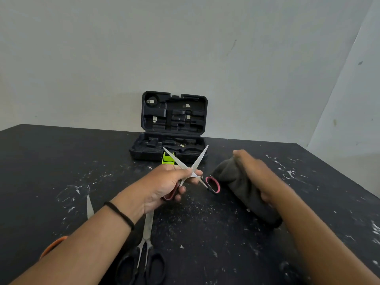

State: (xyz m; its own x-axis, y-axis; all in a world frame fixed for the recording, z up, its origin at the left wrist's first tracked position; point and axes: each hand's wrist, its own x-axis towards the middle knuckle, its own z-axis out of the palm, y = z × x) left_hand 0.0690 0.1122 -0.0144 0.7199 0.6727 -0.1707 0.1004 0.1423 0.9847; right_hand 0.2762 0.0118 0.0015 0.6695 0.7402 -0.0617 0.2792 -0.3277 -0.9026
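My left fingers (183, 172) grip the scissors (200, 159) by one handle, blades splayed wide just above them, while my right fingers (241, 156) clutch the cloth (234, 182) just beside, so a hasty wipe could slice cloth or fingertip.

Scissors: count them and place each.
3: pink-handled scissors held in the left hand; black-handled scissors on the table, nearest the camera; orange-handled scissors beside them, partly hidden.
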